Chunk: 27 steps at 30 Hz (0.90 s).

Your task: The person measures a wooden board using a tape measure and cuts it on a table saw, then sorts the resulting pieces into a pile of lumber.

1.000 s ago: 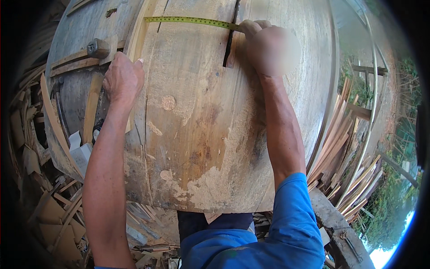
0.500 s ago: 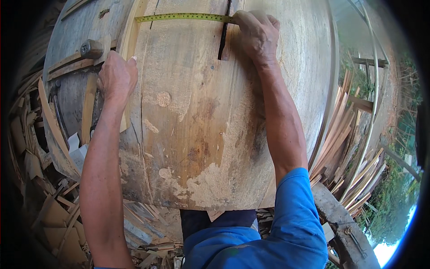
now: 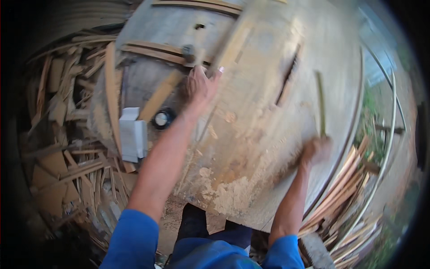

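Blurred by motion, my right hand (image 3: 317, 149) is closed at the lower end of a yellow tape measure blade (image 3: 320, 101), over the right side of the workbench. The blade sticks up away from the hand; any case is hidden in the fist. On the left, my left hand (image 3: 202, 90) grips the edge of a long pale wooden plank (image 3: 230, 42), thumb on top and fingers curled at its left side. Just beyond that hand lies a hammer (image 3: 188, 53) with a dark head. A dark slot (image 3: 288, 78) cuts through the worn benchtop (image 3: 251, 148).
Sawdust (image 3: 224, 197) covers the near benchtop. Left of my arm are a white box (image 3: 131, 136), a black roll (image 3: 162, 118) and a short wood strip (image 3: 160, 96). Scrap wood (image 3: 71, 89) piles up at left; wood strips (image 3: 342, 186) lean beside a pale pole (image 3: 380, 172) at right.
My right hand has left the slot and moved right and nearer to me, carrying the tape, which no longer spans from the plank. The view has turned; my left hand stays by the plank.
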Motion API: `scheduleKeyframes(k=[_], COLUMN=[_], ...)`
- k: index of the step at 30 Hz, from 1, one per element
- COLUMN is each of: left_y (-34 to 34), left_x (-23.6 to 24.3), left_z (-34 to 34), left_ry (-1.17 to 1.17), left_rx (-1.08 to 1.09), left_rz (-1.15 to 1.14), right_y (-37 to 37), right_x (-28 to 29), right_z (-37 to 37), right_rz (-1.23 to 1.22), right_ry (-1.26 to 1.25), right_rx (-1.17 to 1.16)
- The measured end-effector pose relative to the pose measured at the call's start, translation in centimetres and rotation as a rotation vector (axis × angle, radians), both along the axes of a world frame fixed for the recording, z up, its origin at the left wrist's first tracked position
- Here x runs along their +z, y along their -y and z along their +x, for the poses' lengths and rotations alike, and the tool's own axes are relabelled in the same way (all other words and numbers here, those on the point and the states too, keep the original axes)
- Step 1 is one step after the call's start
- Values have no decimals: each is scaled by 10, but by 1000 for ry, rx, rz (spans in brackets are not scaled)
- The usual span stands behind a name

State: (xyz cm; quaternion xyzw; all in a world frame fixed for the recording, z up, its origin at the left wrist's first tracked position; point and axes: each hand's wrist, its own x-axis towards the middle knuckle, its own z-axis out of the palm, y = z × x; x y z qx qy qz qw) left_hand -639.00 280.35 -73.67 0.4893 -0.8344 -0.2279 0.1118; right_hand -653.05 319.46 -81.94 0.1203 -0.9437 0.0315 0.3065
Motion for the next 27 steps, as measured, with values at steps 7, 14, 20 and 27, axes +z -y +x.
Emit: scheduleKeyframes(k=[7, 14, 20, 27], left_y=[96, 91, 110, 119], left_x=[-37, -30, -29, -18], left_z=[-24, -46, -29, -14], left_ry=[-803, -829, -779, -557], left_rx=[261, 154, -280, -278], left_rz=[-123, 100, 163, 275], right_y=[20, 5, 0, -34], right_x=[21, 19, 14, -27], right_z=[-5, -16, -23, -39], right_rz=[-250, -56, -73, 453], right_ry=[362, 406, 415, 295], right_rx=[-264, -273, -294, -221])
